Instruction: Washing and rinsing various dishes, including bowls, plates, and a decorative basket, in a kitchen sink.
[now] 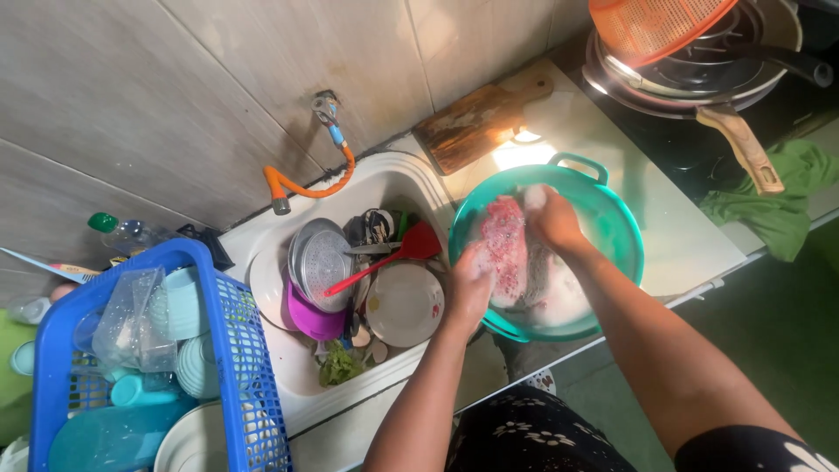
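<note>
Hands scrub meat [505, 247] in basin [622, 229]: left hand [470, 281] grasping it, right hand [554, 220] pressing; rinsing likely follows.

Bright, even light is falling from above; glare is flaring on the table [524, 156] beside the teal basin [612, 218]; edges are bending slightly.

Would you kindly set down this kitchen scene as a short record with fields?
Left hand: left hand, soapy, on the basin's near-left rim
Right hand: right hand inside the basin, on a pink cloth
Basin: teal basin with suds, on the counter
Sink: white sink holding plates, a metal lid and a red spatula
Left side: blue basket of cups and bowls
Behind: wooden cutting board, orange hose
</note>
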